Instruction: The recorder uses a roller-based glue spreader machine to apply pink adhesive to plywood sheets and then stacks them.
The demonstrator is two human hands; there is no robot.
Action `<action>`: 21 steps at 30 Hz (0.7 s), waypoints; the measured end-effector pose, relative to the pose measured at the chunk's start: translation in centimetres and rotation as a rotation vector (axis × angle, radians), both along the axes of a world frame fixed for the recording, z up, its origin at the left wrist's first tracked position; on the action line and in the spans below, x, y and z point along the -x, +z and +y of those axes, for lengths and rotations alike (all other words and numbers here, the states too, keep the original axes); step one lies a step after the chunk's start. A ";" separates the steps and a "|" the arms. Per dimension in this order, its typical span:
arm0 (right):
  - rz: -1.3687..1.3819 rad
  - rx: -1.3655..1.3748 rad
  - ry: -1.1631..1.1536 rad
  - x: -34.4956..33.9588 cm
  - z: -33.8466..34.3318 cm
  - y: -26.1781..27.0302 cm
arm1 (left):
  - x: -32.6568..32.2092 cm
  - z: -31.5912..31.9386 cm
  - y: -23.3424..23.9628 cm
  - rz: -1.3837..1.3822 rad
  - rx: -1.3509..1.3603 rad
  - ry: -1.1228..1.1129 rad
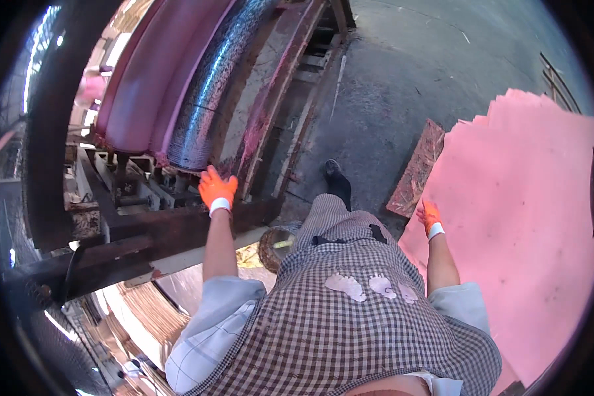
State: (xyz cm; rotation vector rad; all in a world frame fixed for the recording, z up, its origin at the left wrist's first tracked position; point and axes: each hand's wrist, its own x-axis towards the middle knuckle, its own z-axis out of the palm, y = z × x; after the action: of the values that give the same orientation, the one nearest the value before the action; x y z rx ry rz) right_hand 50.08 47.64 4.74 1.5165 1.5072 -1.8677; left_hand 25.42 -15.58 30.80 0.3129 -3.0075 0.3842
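Observation:
My left hand [218, 189], in an orange glove with a white cuff, is by the near end of a shiny metal roller [198, 119]. Its thumb stands apart from the fingers, and I see nothing in its grasp; whether the fingertips touch the machine is unclear. Beside that roller runs a large pink-coated roller [153, 84]. On the other side, my right hand [429, 216], gloved alike, is at the left edge of a stack of pink sheets [515, 222]. Its fingers are partly curled, and I cannot tell whether they hold a sheet.
A dark steel machine frame [188, 220] crosses the left side below the rollers. Pink-stained boards [418, 168] lie beside the sheet stack. A round bucket [276, 247] stands near my legs. Brown sheets [146, 317] are piled at lower left. Concrete floor [401, 64] stretches ahead.

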 end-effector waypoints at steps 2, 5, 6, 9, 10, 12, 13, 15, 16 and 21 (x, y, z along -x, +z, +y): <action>0.083 -0.035 0.110 6.3 -2.0 3.8 | 0.8 -7.0 -3.4 -0.061 0.099 0.087; 0.093 -0.108 0.319 9.7 -0.9 3.0 | 3.3 -12.3 -7.0 -0.615 -0.024 0.282; 0.014 -0.141 0.237 11.5 -2.8 4.3 | 4.1 -11.3 -6.5 -0.738 -0.026 0.266; -0.195 -0.129 0.270 14.2 -4.6 5.8 | 4.7 -12.6 -6.8 -0.921 -0.035 0.261; -0.199 -0.137 0.273 15.3 -4.9 6.1 | 5.5 -13.5 -8.0 -0.957 -0.030 0.275; -0.295 -0.149 0.408 17.4 -5.4 6.9 | 6.2 -14.2 -9.2 -0.965 -0.078 0.268; -0.300 -0.156 0.407 18.8 -5.8 7.1 | 6.8 -14.4 -9.4 -0.964 -0.109 0.252; -0.203 -0.154 0.337 21.4 -7.1 7.6 | 8.2 -16.7 -11.0 -0.934 -0.160 0.232; -0.159 -0.132 0.299 23.2 -8.1 7.7 | 7.6 -20.1 -13.0 -0.885 -0.205 0.175; -0.070 -0.006 0.365 35.4 -13.3 10.3 | 9.7 -25.5 -15.1 -0.406 -0.966 0.720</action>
State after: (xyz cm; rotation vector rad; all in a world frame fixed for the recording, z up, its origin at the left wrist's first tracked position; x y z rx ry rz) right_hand 14.64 34.35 15.08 1.1963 1.6287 -1.5846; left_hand 15.72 -41.13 15.67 1.5323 -3.0739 -1.1497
